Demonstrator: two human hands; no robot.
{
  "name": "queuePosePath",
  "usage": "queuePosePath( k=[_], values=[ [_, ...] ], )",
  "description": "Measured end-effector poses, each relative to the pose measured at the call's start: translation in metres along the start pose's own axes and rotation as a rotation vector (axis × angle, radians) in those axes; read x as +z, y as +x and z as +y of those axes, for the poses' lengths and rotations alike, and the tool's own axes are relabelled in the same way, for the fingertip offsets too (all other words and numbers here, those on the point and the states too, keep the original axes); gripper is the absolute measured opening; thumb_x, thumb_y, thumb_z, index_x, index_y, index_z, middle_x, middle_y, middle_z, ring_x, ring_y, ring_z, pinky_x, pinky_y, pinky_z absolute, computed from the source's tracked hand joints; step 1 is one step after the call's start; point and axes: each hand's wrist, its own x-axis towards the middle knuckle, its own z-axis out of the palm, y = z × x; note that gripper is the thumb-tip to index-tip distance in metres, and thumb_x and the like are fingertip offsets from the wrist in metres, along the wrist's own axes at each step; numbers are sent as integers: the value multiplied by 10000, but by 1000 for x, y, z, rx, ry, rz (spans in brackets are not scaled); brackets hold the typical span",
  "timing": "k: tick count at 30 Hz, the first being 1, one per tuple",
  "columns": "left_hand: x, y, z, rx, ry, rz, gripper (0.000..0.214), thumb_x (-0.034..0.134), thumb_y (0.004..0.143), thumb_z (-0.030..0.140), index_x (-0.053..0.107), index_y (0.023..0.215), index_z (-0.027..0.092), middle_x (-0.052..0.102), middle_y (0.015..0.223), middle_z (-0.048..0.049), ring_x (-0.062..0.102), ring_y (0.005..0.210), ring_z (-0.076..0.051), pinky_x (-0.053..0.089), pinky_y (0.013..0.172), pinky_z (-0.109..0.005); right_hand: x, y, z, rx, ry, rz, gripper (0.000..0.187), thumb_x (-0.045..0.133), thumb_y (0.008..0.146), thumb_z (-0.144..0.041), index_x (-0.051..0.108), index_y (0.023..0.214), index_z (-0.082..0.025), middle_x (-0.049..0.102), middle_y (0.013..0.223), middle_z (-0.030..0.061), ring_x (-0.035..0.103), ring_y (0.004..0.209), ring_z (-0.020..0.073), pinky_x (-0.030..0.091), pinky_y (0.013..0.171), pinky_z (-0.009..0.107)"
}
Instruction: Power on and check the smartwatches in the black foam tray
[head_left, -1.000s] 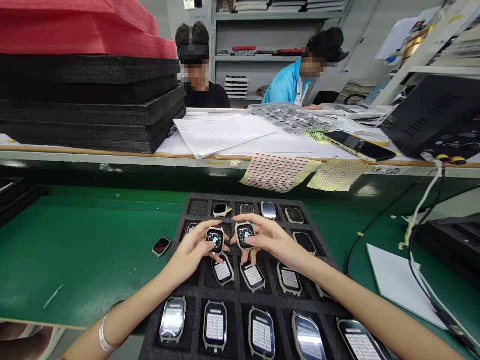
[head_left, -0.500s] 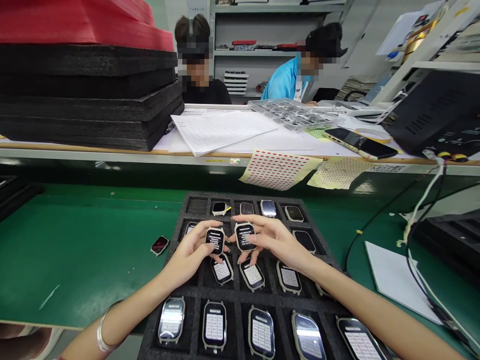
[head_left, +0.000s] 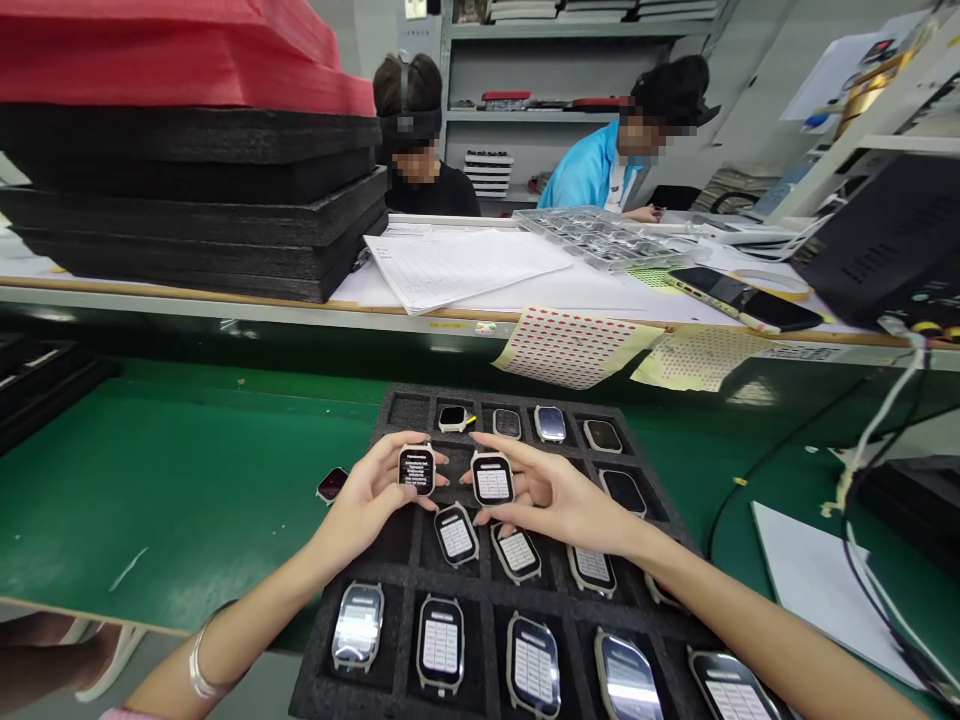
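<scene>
My left hand (head_left: pixel 379 490) is closed around a smartwatch body (head_left: pixel 417 470) whose dark screen carries lines of white text. In my right hand (head_left: pixel 559 492) a second smartwatch body (head_left: pixel 493 479) shows a white grid; the fingers grip its edges. Both watches are held side by side, apart, over a black foam tray (head_left: pixel 409 412). Several more watches lie in the tray's compartments, such as one with a lit white grid (head_left: pixel 441 642) in the near row and a dark-screened one (head_left: pixel 624 492) at the right. My right forearm hides part of the tray's right side.
A lone watch (head_left: pixel 332 485) lies on the green bench (head_left: pixel 187 470) left of the tray. Behind, a raised shelf holds stacked black foam trays (head_left: pixel 187 200), papers (head_left: pixel 465 265) and a phone (head_left: pixel 746 298). Cables (head_left: pixel 851 480) hang at right. Two people (head_left: pixel 435 190) sit opposite.
The right-hand watch's screen has switched from white text on black to a white grid. The left-hand watch still shows text. The whole view has shifted slightly.
</scene>
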Motion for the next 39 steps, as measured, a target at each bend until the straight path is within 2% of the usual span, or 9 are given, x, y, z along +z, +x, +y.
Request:
queuePosePath(
  k=[3, 6, 9, 13, 17, 22, 27, 32, 39],
  values=[
    [-8, -9, 3, -26, -2, -1, 321, 546, 856, 145, 477, 1168, 180, 614, 1139, -130, 627, 991, -248, 558, 755, -352, -5, 12, 2, -47, -317, 40, 611, 649, 814, -228, 373, 1359, -207, 653, 1004, 69, 672, 840, 205, 569, 655, 308],
    [-11, -16, 4, -45, -7, -13, 281, 561, 872, 208, 494, 1143, 172, 628, 1088, -129, 642, 937, -239, 564, 715, -343, -10, 31, 4, -190, -738, 102, 499, 704, 754, -243, 520, 1215, -197, 619, 1092, 85, 610, 952, 249, 518, 818, 401],
    [-12, -19, 4, -44, -26, -3, 289, 592, 861, 240, 508, 1130, 174, 633, 1059, -119, 649, 903, -227, 565, 681, -324, -10, 49, 7, -302, -915, 87, 454, 714, 742, -268, 562, 1163, -188, 569, 1140, 100, 531, 1076, 275, 446, 931, 433],
    [-14, -21, 4, -45, -38, 6, 317, 626, 839, 277, 524, 1121, 171, 643, 1009, -109, 654, 886, -232, 567, 653, -317, -6, 58, 8, -304, -948, 53, 483, 698, 765, -321, 567, 1211, -191, 529, 1165, 113, 514, 1102, 271, 431, 949, 415],
    [-20, -23, 4, -46, -42, -3, 311, 629, 838, 274, 523, 1112, 172, 640, 997, -102, 653, 867, -219, 568, 641, -305, -12, 44, -1, -267, -918, 94, 525, 634, 826, -412, 509, 1303, -233, 535, 1186, 100, 511, 1115, 266, 424, 955, 407],
    [-26, -26, 3, -38, -44, -5, 305, 618, 847, 239, 501, 1120, 172, 628, 985, -93, 648, 873, -207, 566, 647, -292, -37, 14, -9, -198, -926, 181, 274, 517, 912, -384, 627, 1104, -222, 631, 1018, 80, 557, 999, 247, 458, 857, 379],
    [-25, -26, 1, -51, -46, -5, 330, 629, 836, 250, 498, 1128, 171, 625, 984, -94, 642, 875, -210, 565, 656, -302, -50, -11, 1, -91, -970, 251, 285, 480, 923, -416, 664, 1020, -222, 653, 986, 85, 586, 932, 247, 473, 820, 388],
    [-23, -25, 0, -63, -13, 16, 341, 630, 829, 264, 503, 1132, 172, 621, 1013, -110, 637, 857, -209, 555, 632, -301, -50, -25, 11, -108, -961, 265, 283, 492, 915, -419, 663, 1030, -226, 654, 1051, 96, 576, 1011, 269, 477, 862, 412],
    [-25, -31, 1, -49, 134, -9, 609, 690, 746, 148, 422, 1283, 252, 588, 1156, -102, 618, 1002, -222, 511, 837, -338, -57, -37, 16, -109, -972, 344, 291, 498, 905, -441, 666, 1044, -247, 657, 1023, 90, 606, 954, 266, 513, 782, 385]
  ],
)
